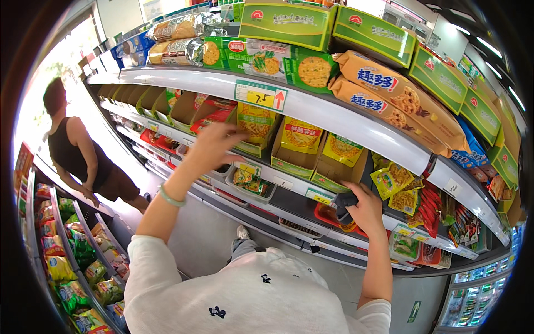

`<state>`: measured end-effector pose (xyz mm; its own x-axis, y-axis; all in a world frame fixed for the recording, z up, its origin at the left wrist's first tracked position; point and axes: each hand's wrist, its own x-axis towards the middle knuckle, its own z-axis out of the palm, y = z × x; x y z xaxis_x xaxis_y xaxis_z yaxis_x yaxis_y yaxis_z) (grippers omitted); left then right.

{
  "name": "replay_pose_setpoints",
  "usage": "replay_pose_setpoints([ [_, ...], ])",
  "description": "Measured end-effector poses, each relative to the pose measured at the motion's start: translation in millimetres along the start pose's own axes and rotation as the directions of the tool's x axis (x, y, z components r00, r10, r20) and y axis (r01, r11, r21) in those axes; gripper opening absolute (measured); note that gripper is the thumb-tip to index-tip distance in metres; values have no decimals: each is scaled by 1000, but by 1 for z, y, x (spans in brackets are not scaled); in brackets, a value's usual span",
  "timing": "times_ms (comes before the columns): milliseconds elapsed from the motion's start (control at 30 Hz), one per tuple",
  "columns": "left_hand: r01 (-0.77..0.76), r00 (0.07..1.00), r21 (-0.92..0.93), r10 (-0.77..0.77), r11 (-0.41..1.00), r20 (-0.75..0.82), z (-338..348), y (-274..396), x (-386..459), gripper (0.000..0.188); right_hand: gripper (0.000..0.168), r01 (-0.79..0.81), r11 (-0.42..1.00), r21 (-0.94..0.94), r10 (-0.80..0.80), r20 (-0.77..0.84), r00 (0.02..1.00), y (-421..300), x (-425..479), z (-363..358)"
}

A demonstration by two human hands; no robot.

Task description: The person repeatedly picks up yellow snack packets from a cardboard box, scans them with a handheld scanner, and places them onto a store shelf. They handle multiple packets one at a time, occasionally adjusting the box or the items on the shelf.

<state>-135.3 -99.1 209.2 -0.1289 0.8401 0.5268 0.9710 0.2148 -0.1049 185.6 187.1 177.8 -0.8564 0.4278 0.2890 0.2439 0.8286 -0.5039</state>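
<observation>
My left hand (215,146), with a pale green bangle above the wrist, hovers before the middle shelf with its fingers apart. Nothing shows in it. Behind its fingers a yellow food pouch (255,125) stands in an open cardboard box. My right hand (362,208) is closed around a dark grey cloth (345,205) at the shelf's front edge. Just above that hand is a cardboard box (346,169) holding a yellow pouch (343,149). Another yellow pouch with a red band (301,134) stands in the box to its left.
Biscuit packs (267,62) and green boxes (285,25) line the upper shelf, whose white edge (354,121) juts out above the pouches. Trays of packets (252,183) sit lower. A person (83,142) stands at the left, near a rack of snack bags (58,267).
</observation>
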Motion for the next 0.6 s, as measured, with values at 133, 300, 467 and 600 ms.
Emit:
replay_pose_setpoints([
  [133,303,952,189,-305,934,-20,-13,-51,-43,51,39,-2,1000,29,2,2,1000,4,2,2],
  [300,197,976,231,-213,953,43,3,-100,-49,25,37,35,998,57,-36,4,999,8,6,2],
  [467,392,910,149,-359,908,-207,15,-114,-4,15,42,-11,1000,10,11,30,999,2,4,-1],
  [600,613,779,49,-593,788,-206,70,-147,36,28,49,-12,1000,-7,12,4,1000,-5,3,1],
])
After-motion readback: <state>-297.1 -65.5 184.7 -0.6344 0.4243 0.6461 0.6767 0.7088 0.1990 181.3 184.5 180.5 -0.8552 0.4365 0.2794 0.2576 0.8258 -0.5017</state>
